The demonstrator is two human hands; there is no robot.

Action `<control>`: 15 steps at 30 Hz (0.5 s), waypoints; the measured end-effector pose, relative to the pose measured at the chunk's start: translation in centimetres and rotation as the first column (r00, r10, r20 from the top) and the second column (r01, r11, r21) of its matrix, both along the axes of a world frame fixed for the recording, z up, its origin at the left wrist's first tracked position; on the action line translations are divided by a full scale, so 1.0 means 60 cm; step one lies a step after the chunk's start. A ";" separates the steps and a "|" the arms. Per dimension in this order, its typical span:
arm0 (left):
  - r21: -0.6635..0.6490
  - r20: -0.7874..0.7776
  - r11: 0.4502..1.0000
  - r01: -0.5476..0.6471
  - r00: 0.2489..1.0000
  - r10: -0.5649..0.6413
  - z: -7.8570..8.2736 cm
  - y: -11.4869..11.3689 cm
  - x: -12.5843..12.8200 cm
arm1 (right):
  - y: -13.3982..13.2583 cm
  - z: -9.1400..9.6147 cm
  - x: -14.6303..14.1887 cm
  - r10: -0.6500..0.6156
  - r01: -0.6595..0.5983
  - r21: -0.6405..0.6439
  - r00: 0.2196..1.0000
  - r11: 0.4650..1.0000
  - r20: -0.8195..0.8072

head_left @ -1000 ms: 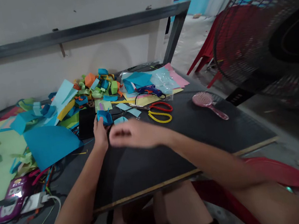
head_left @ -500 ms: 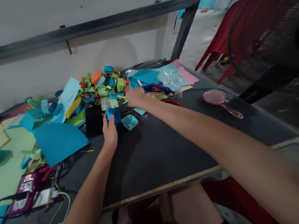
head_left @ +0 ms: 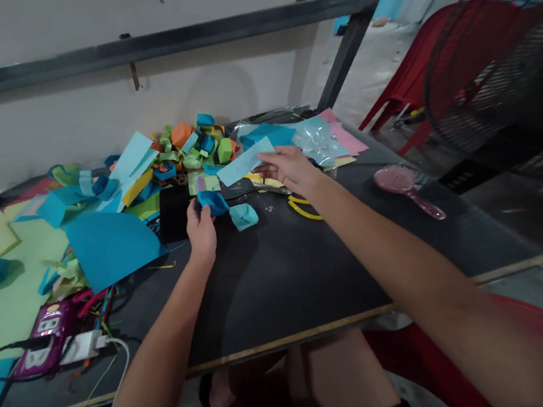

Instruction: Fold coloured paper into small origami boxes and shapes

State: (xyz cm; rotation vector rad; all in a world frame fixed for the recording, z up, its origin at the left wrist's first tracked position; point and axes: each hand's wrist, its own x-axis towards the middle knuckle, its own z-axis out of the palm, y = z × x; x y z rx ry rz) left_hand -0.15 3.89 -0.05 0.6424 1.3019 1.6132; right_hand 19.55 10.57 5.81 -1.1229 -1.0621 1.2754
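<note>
My left hand (head_left: 201, 232) is closed on a small folded blue paper piece (head_left: 213, 203), close to the dark pad (head_left: 175, 215). Between the thumb and fingers of my right hand (head_left: 288, 169) is a light blue paper strip (head_left: 245, 161), held up over the table and slanting down to the left. A light blue folded paper cup (head_left: 244, 217) rests on the tabletop just right of my left hand. Below my right hand lie yellow handles (head_left: 303, 208), seemingly of scissors, with their other end hidden.
A heap of coloured folded paper (head_left: 192, 144) lies along the back wall. Blue sheets (head_left: 110, 246) and a purple power strip (head_left: 50, 335) with cords are on the left. A pink hairbrush (head_left: 405, 188) lies right, near a fan (head_left: 499, 63) and red chair (head_left: 404, 70).
My right hand has lifted the light blue strip off the table and moved right and toward me. Yellow handles now show beneath it. My left hand still holds the blue paper piece.
</note>
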 end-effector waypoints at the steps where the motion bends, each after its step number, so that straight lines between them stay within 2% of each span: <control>1: 0.014 -0.024 1.000 -0.001 1.000 0.001 -0.002 0.000 -0.001 | -0.010 -0.010 0.004 0.015 -0.015 0.005 0.999 1.000 -0.039; 3: 0.047 -0.083 0.999 -0.017 0.996 0.020 -0.008 0.000 -0.005 | -0.026 -0.029 0.011 0.044 -0.042 0.025 0.996 0.999 -0.072; 6: 0.091 -0.192 0.996 -0.022 0.981 0.040 -0.018 0.002 -0.012 | -0.035 -0.055 0.014 0.063 -0.060 0.063 0.997 0.996 -0.038; 8: 0.092 -0.315 0.996 -0.003 0.949 0.032 -0.022 0.004 -0.017 | -0.033 -0.071 0.015 0.040 -0.046 0.120 0.998 0.992 0.045; 10: 0.074 -0.451 0.997 0.019 0.892 0.016 -0.025 0.005 -0.020 | -0.030 -0.089 0.015 -0.035 -0.012 0.203 0.974 0.979 0.224; 11: 0.066 -0.510 0.997 0.027 0.860 0.011 -0.026 0.005 -0.021 | -0.029 -0.097 0.015 -0.104 0.012 0.256 0.933 0.967 0.345; 13: 0.064 -0.604 0.997 0.038 0.797 0.009 -0.028 0.005 -0.023 | -0.031 -0.110 0.013 -0.236 0.038 0.349 0.803 0.937 0.547; 15: 0.090 -0.670 0.995 0.051 0.742 0.022 -0.031 0.005 -0.024 | -0.039 -0.113 0.008 -0.313 0.016 0.425 0.701 0.905 0.640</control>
